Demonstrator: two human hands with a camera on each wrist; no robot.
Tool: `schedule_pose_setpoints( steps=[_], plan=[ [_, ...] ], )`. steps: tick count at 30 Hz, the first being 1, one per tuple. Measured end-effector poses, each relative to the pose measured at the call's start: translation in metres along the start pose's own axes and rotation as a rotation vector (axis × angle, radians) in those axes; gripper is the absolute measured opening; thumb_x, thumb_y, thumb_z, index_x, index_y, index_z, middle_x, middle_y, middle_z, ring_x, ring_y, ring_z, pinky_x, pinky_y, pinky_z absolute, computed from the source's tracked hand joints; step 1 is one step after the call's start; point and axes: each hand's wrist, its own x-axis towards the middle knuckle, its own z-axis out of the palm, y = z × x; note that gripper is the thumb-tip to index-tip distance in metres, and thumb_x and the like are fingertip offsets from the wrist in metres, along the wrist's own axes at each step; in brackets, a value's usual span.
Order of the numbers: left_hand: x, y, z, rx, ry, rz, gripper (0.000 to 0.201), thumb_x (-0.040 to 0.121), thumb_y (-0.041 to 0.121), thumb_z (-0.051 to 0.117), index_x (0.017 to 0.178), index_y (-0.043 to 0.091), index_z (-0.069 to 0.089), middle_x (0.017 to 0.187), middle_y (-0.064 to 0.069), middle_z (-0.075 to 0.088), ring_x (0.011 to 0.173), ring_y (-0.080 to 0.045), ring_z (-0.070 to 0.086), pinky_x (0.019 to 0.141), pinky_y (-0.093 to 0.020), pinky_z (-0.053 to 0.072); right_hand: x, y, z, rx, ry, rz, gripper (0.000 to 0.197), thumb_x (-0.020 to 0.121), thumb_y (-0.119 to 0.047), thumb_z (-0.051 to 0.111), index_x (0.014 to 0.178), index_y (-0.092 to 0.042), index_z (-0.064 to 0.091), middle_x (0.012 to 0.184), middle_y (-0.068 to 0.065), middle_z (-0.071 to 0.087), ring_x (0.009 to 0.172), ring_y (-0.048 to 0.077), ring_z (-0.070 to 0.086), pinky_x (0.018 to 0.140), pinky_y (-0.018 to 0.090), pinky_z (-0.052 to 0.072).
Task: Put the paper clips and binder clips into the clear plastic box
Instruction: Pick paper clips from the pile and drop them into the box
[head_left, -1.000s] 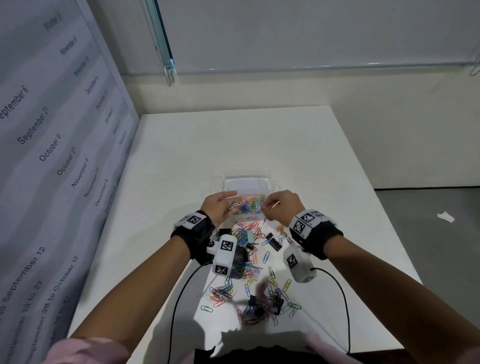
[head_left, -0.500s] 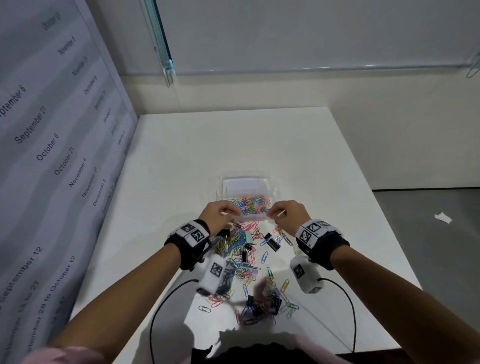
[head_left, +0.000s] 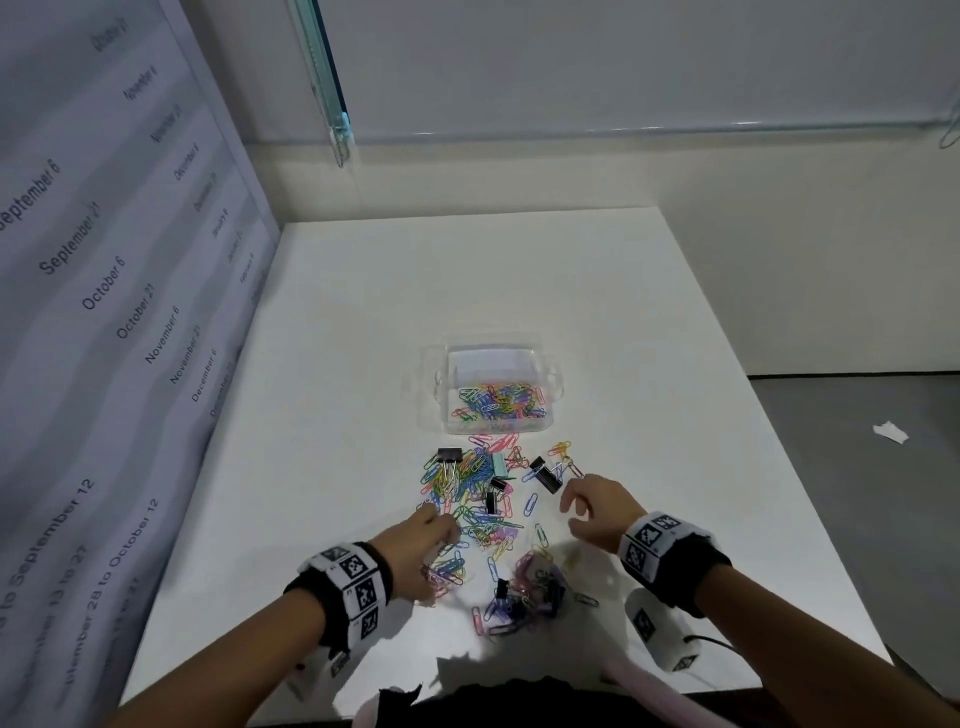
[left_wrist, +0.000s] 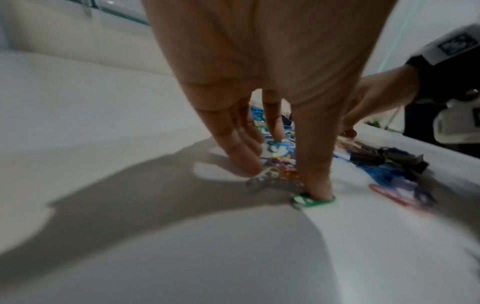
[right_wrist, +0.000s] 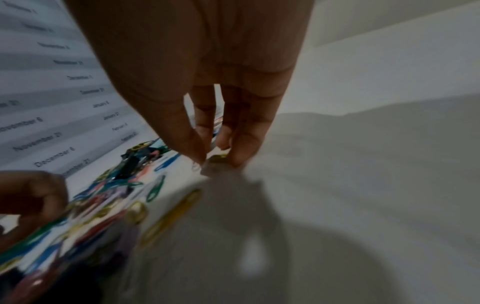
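clear plastic box (head_left: 496, 387) is sitting mid-counter (head_left: 363, 322), already holding a layer of coloured paper clips (head_left: 501, 401); more paper clips and black binder clips (head_left: 544, 474) are lying scattered just in front of it; left hand (head_left: 415, 551) is pressing straight fingers onto the pile; right hand (head_left: 597, 512) is hovering, fingers loosely curled, gripping nothing visible.

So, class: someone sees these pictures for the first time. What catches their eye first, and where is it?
The bright scatter of coloured paper clips with black binder clips among them, spread on the white table in front of the person. Just beyond it stands the clear plastic box, already holding a heap of clips. Both hands reach into the scatter: the left hand at its left edge, the right hand at its right.
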Motion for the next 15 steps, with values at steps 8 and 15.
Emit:
schedule_pose_setpoints(
  steps=[8, 15],
  plan=[
    [0.021, 0.032, 0.016, -0.205, 0.241, -0.051, 0.062, 0.079, 0.019, 0.07, 0.133, 0.02, 0.039, 0.126, -0.003, 0.036, 0.104, -0.019, 0.051, 0.093, -0.03, 0.048, 0.0, -0.044, 0.029, 0.035, -0.061, -0.07, 0.062, 0.065, -0.035, 0.078, 0.117, -0.02, 0.049, 0.099, -0.003, 0.035, 0.085, 0.012, 0.042, 0.075, 0.025, 0.038],
    [0.032, 0.041, 0.014, -0.185, 0.322, -0.07, 0.029, 0.088, 0.017, 0.057, 0.117, 0.015, 0.051, 0.117, -0.008, 0.047, 0.104, -0.024, 0.053, 0.091, -0.032, 0.045, 0.003, -0.053, 0.031, 0.022, -0.037, -0.065, 0.033, 0.074, -0.022, 0.072, 0.103, -0.014, 0.058, 0.091, -0.003, 0.043, 0.079, 0.013, 0.044, 0.072, 0.023, 0.033]
  ],
)
